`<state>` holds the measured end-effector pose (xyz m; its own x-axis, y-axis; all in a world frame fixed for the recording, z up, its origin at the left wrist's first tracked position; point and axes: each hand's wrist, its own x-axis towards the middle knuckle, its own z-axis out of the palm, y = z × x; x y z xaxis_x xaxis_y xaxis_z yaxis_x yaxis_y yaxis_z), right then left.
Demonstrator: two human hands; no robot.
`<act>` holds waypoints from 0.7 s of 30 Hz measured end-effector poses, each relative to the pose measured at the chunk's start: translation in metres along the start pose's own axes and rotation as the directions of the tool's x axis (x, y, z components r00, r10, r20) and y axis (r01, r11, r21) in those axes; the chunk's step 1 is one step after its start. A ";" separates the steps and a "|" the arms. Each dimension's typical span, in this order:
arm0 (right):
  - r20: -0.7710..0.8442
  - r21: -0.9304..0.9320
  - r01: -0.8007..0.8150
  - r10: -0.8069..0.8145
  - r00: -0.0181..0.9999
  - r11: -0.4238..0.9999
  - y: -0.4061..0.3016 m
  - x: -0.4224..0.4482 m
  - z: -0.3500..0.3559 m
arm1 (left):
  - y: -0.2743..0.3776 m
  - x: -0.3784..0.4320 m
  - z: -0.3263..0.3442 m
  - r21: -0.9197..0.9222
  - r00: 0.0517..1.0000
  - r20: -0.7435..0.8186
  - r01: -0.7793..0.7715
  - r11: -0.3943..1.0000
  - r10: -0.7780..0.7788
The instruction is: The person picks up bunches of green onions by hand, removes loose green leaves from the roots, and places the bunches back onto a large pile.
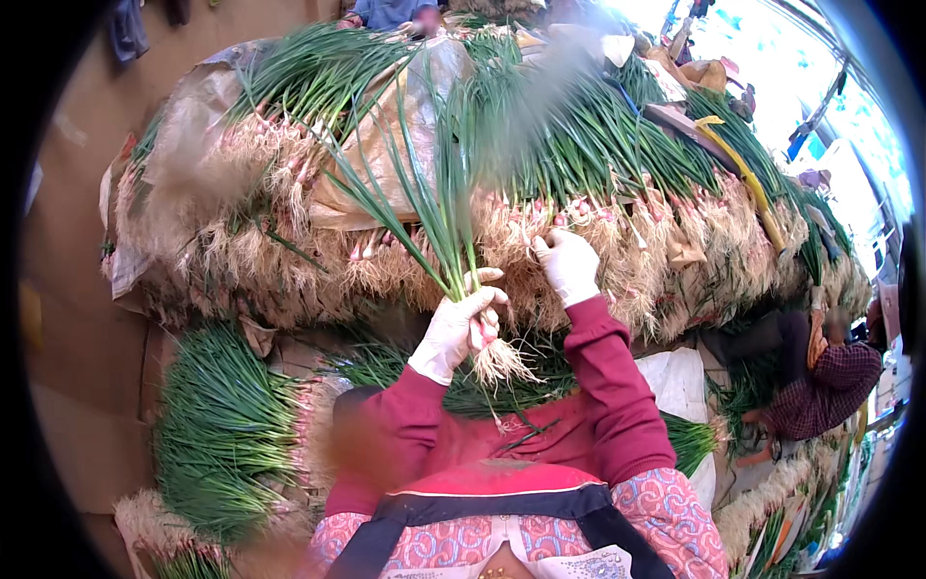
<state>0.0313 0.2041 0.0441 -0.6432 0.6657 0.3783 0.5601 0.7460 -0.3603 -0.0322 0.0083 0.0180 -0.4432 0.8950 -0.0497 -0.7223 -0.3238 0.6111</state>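
My left hand (463, 322), in a pale glove, is closed around a small bunch of green onions (452, 253). Their long leaves rise above the fist, and a tuft of pale roots (500, 362) hangs out below it. Gloved too, my right hand (568, 264) reaches to the front of a large heap of green onions (579, 159). Its thumb and fingertips are pinched together at the reddish bulbs and roots there. Whether a stalk is between those fingertips cannot be made out.
A plastic sheet (391, 145) covers part of the heap. Stacked green onions (224, 427) lie to my left. A yellow strap (749, 177) hangs over the heap at right. A co-worker in a checked top (825, 391) sits at far right; another person (394, 13) is behind the heap.
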 end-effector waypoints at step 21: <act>0.292 0.709 -0.135 -0.114 0.950 0.692 -0.031 -0.123 -0.038 | -0.016 0.010 -0.001 0.144 0.998 -0.062 0.039 0.989 -0.030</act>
<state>0.1125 0.0999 0.0415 -0.8269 0.5416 0.1514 0.1045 0.4125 -0.9050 -0.0252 0.0218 0.0068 -0.4532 0.8838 -0.1167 -0.6547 -0.2411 0.7164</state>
